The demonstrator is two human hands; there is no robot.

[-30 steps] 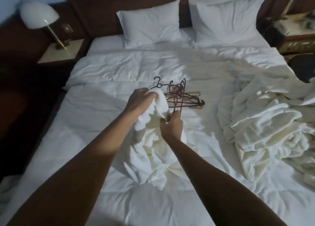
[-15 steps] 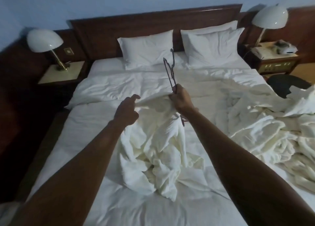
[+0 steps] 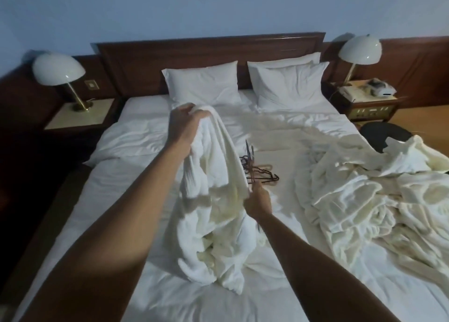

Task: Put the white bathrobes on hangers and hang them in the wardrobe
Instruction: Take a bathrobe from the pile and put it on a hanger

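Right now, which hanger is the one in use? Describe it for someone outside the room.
Start at the bed, mid-mattress. A hanger pile lies there. The hanger in use stands upright in the right hand, beside the robe lifted by the left hand.

Hotel bed w/ nightstands, lamps, phone.

Bed [image 3: 150, 219] w/ white rumpled duvet; dark wood headboard [image 3: 209, 54] along its far edge. Two white pillows [image 3: 202, 83] [image 3: 290, 83] propped vs headboard, side by side. Nightstand [image 3: 80, 117] beside far-left corner carries dome lamp [image 3: 59, 70] on brass stem. Nightstand [image 3: 371, 103] beside far-right corner carries 2nd dome lamp [image 3: 359, 48] + phone [image 3: 352, 91]. Dark round chair [image 3: 386, 134] just off bed's right edge.
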